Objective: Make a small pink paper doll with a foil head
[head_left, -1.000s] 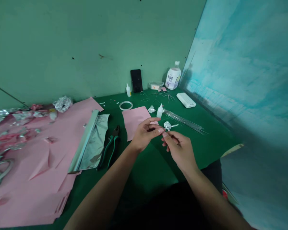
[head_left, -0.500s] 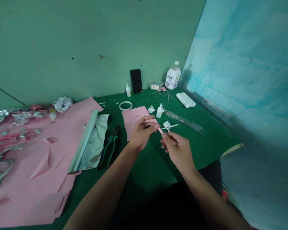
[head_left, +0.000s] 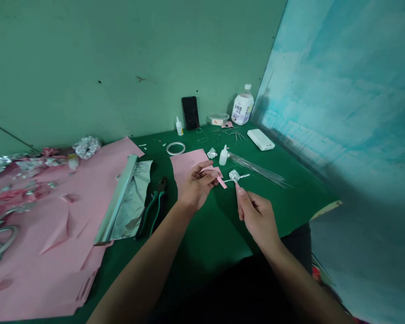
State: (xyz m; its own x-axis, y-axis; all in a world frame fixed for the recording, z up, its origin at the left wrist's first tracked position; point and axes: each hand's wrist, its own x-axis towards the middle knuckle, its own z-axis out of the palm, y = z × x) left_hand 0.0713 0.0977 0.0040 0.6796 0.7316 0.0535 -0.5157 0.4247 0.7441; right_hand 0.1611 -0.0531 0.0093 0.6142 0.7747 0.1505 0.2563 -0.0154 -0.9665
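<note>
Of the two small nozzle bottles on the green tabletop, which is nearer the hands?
The front bottle, beyond the left hand, by the wires; the rear bottle stands beside the phone.

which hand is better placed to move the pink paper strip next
Likely the left hand: it pinches the pink paper strip, while the right hand is apart from it, fingertips beside the crumpled foil piece.

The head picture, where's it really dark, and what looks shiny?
In the head view, the bottom middle is nearly black and the blue wall is shadowed low down; head view again, the foil sheet and crumpled foil ball shine.
</note>
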